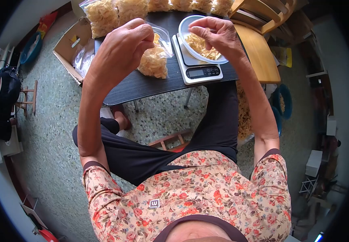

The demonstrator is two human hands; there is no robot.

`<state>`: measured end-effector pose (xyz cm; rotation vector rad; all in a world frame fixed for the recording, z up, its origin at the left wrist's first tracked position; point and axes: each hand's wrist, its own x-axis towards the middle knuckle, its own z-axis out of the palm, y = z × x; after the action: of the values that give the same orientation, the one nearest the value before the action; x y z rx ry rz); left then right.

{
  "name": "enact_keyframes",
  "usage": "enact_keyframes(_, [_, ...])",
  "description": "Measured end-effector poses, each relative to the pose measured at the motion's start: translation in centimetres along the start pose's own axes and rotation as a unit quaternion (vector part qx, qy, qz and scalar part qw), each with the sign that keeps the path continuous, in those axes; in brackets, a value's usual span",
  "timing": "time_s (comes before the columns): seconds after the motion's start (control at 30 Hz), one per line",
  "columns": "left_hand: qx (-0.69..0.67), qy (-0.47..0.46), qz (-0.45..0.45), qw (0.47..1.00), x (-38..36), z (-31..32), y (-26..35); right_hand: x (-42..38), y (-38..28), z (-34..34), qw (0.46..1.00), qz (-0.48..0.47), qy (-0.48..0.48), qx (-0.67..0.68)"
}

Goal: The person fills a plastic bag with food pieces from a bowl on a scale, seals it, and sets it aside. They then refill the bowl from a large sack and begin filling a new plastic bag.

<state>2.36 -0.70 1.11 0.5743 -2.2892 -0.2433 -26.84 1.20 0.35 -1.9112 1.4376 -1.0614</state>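
Speckled terrazzo floor [154, 111] surrounds a dark wood-grain desk [122, 89], with a light wooden chair [259, 54] against its right side and an open cardboard box [65, 60] beside its left edge. Along the far edge stands a row of clear plastic bags filled with pale yellow, flat chips [132, 10].

Nearer the middle of the desk, an open clear zip bag [154, 64] sits upright, filled with the same kind of chips, its loose transparent mouth spreading toward the right. Just beside it, to the right, is a white digital kitchen scale [184, 60], its display and buttons facing the near edge. A round, white-rimmed translucent plastic bowl [185, 22] rests on the scale, tilted, with a heap of pale yellow chips [200, 45] in it.

At the upper left of the zip bag is the left grip [128, 44], its fingers curled in close to the bag's mouth; whether they pinch the plastic cannot be told, as the back of the hand hides them. Over the bowl hangs the right grip [219, 35], fingers bent and thumb drawn narrowly toward the forefinger, above the chips; whether it holds any chip cannot be made out. Both bag and bowl lie between the two forearms.
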Motion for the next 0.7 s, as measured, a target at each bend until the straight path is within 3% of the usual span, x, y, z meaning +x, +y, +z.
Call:
enact_keyframes(0.07, [-0.002, 0.001, 0.012, 1.0, 0.0, 0.0, -0.1, 0.3, 1.7, -1.1, 0.998, 0.04, 0.0, -0.057])
enact_keyframes(0.13, [0.002, -0.001, 0.006, 1.0, 0.1, 0.0, 0.0, 0.6, 3.4, -1.3, 0.981, -0.018, 0.021, -0.193])
enact_keyframes(0.2, [0.004, 0.0, 0.008, 1.0, 0.0, 0.0, -0.1, 1.1, 4.8, -1.2, 0.981, -0.012, 0.002, -0.194])
enact_keyframes(0.27, [0.004, -0.002, 0.01, 1.0, -0.2, 0.1, -0.3, 1.5, 6.4, -1.0, 0.95, -0.083, -0.013, -0.302])
enact_keyframes(0.4, [0.004, 0.0, 0.01, 1.0, -0.1, 0.3, -0.4, 1.5, 5.7, 0.1, 0.92, -0.042, -0.049, -0.387])
enact_keyframes(0.53, [0.009, 0.003, 0.019, 1.0, 0.0, 0.4, -0.6, 1.9, 5.7, 0.1, 0.917, -0.016, -0.08, -0.391])
enact_keyframes(0.7, [0.005, -0.001, 0.018, 1.0, 0.0, 0.5, -0.6, 1.7, 6.3, 0.1, 0.955, -0.038, -0.051, -0.289])
